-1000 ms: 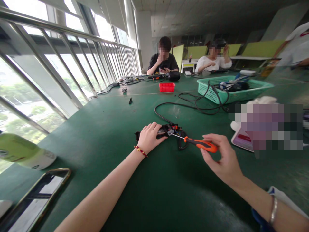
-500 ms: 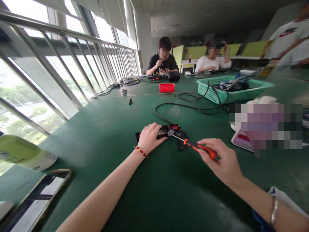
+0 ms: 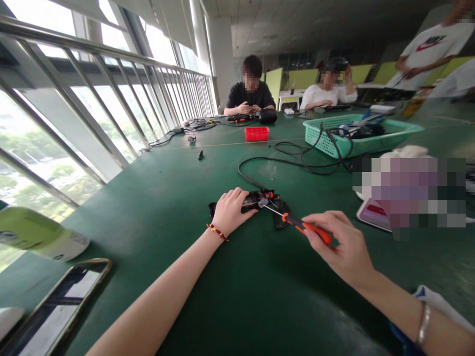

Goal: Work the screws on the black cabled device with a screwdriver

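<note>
My left hand (image 3: 230, 212) wraps over a black corded device (image 3: 253, 200) lying on the green table, its casing open with wires and a grey part showing. Much of the device is hidden under my fingers. Between the thumb and fingers of my right hand (image 3: 343, 242) is an orange-and-black screwdriver (image 3: 311, 230). The screwdriver's thin shaft slants down to the left, and its tip is at the grey part of the device, beside my left thumb. Whether the tip sits in a screw is too small to tell.
A black cable (image 3: 256, 159) runs from the device toward a green basket (image 3: 330, 143) of tools. Farther back stand a red tray (image 3: 257, 134) and a small black piece (image 3: 201, 155). At left are a phone (image 3: 55, 306) and a green-white can (image 3: 40, 235). People sit opposite.
My hands and the screwdriver stay almost in place. Across the table, the person in black has lowered a raised hand. The standing person at the right has shifted left.
</note>
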A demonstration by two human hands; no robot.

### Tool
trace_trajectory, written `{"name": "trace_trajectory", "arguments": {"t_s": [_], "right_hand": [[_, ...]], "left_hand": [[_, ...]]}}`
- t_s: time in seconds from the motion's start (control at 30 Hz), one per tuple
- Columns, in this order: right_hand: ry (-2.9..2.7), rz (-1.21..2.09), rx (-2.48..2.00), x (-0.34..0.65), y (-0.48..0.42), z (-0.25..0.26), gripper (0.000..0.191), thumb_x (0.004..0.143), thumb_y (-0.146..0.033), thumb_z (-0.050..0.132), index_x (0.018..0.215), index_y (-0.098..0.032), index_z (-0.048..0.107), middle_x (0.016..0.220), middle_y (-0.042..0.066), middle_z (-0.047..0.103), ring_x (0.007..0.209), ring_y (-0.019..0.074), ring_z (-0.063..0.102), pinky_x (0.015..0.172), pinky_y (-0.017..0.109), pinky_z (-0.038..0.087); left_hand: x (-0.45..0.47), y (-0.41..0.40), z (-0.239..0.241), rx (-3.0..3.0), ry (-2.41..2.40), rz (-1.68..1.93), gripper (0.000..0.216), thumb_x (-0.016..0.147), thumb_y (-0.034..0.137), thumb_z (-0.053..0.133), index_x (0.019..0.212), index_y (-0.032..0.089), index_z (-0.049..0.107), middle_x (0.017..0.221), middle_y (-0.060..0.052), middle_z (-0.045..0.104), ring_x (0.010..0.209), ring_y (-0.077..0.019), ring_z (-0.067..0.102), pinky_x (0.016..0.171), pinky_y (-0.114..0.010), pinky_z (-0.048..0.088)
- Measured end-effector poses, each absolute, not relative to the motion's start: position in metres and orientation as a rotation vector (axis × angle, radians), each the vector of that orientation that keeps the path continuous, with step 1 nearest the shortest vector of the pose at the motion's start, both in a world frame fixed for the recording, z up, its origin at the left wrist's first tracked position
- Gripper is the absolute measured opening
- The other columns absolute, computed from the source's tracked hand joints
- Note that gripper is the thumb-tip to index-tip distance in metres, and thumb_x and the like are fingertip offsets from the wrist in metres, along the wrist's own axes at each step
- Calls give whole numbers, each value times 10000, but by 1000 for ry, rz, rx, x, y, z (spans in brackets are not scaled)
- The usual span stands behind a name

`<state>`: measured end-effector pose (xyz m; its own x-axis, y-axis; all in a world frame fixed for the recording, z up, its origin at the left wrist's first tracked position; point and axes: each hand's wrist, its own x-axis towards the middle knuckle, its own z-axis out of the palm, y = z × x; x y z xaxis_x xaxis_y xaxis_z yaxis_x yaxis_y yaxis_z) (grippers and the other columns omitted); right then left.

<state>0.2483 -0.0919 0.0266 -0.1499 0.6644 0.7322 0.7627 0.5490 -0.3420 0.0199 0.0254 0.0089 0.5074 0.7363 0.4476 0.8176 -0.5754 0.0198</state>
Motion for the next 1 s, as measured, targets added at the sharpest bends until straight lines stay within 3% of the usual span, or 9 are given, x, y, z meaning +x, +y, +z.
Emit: {"name": "trace_trajectory", "arguments": {"t_s": [0.2,0.4,0.6,0.8,1.0], "right_hand": [[-1762,-179,-1125,249,-91,23,322,768,-207,592,1081,-192,519,916,68,624,834,204,617,709,341,513],[-1868,-131,-1185,249,-92,26,117,816,-244,547,929,-225,571,798,23,651,689,165,613,670,332,500],[-1765,-232,-1102,249,-91,25,319,762,-209,597,1071,-208,516,912,62,619,834,204,617,714,343,511],[-1913,-150,-1145,248,-92,28,139,811,-244,567,948,-229,550,809,22,644,719,168,603,654,314,502],[-1782,-211,-1094,249,-91,24,321,765,-200,604,1071,-217,510,941,64,623,864,207,609,740,355,506]], "left_hand": [[20,26,8,-2549,-1325,-615,385,790,474,591,1034,181,538,980,-53,578,890,-217,547,769,-339,439],[20,25,9,-2554,-1329,-616,379,789,473,595,1031,186,537,981,-55,579,895,-216,547,765,-338,437],[20,26,8,-2550,-1332,-613,369,788,469,596,1034,200,533,984,-50,581,900,-217,551,771,-335,434],[21,25,9,-2553,-1340,-616,368,794,466,591,1034,193,536,982,-52,580,891,-217,549,762,-331,434],[20,25,9,-2554,-1337,-613,380,789,471,594,1031,183,540,978,-54,579,888,-221,545,767,-339,435]]}}
